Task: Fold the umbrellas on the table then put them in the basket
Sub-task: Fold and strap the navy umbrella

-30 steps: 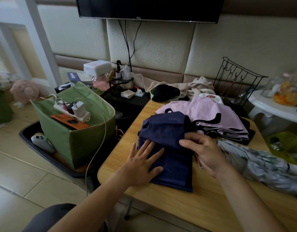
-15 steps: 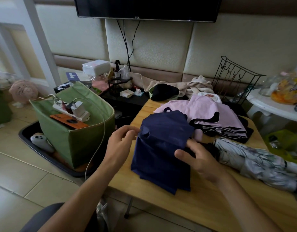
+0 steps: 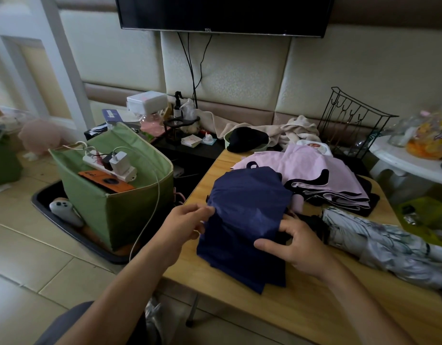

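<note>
A navy blue umbrella (image 3: 244,220) lies partly folded near the left edge of the wooden table (image 3: 302,302). My left hand (image 3: 182,225) pinches its cloth at the left edge. My right hand (image 3: 297,245) grips its right side, thumb on top of the cloth. A pink and black umbrella (image 3: 322,178) lies folded flat behind it. A grey patterned umbrella (image 3: 379,242) lies collapsed to the right. A green fabric basket (image 3: 120,207) stands on the floor left of the table.
The basket holds a power strip (image 3: 110,165) with chargers and an orange item (image 3: 108,183); a white cable hangs over its rim. A black wire rack (image 3: 351,123) stands at the table's back right. Clothes and a black hat (image 3: 247,140) lie behind.
My left hand lifted off the flat cloth and moved to the umbrella's left edge, where it now pinches the fabric. My right hand shifted down along the right side. The navy cloth is bunched up higher.
</note>
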`<action>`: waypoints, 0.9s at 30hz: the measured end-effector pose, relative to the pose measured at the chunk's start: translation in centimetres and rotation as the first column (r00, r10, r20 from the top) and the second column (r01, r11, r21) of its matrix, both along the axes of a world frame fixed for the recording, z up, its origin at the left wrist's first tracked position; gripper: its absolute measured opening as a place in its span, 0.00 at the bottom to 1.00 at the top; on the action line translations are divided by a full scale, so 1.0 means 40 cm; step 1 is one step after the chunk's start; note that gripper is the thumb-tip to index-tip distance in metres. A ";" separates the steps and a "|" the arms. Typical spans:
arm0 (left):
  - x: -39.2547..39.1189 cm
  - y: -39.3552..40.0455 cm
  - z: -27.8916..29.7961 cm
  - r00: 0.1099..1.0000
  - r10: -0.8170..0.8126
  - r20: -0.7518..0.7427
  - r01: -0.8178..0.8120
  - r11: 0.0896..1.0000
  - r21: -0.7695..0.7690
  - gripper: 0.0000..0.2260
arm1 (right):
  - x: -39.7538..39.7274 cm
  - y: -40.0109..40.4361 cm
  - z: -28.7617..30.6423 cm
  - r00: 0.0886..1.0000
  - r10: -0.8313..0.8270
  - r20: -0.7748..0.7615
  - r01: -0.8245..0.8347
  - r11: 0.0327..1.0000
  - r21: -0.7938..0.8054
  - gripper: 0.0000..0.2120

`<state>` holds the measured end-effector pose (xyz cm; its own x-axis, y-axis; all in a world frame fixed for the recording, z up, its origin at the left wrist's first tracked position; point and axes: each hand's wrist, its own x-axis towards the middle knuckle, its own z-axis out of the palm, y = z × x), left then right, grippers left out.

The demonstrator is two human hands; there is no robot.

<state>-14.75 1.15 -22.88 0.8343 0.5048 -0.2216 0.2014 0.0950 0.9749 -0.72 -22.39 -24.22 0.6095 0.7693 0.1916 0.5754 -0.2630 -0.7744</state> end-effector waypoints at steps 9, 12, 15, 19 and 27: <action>-0.014 0.008 0.019 0.987 -0.094 -0.131 0.086 0.994 -0.070 0.13 | -0.007 -0.003 0.003 0.999 -0.009 0.033 0.009 1.000 0.001 0.24; -0.023 0.020 0.021 0.982 -0.104 -0.155 0.096 0.994 -0.060 0.13 | -0.019 0.002 0.011 0.999 0.013 -0.031 -0.012 0.999 0.039 0.21; -0.029 0.025 0.023 0.977 -0.123 -0.173 0.086 0.974 -0.209 0.13 | -0.022 0.007 0.014 0.996 -0.046 0.076 0.040 0.996 0.077 0.20; -0.034 0.018 0.030 0.971 -0.146 -0.189 0.072 0.934 -0.351 0.13 | -0.021 0.010 0.020 0.904 -0.389 0.178 0.331 0.899 0.286 0.16; -0.029 -0.001 0.031 0.979 -0.103 -0.176 0.035 0.935 -0.352 0.11 | -0.071 0.021 0.041 0.862 -0.499 -0.086 0.473 0.855 -0.214 0.28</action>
<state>-15.90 1.13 -21.64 0.7896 0.3116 -0.5286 0.3966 0.3983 0.8271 -3.56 -21.54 -22.57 0.9240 0.3812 -0.0309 0.2321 -0.6231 -0.7469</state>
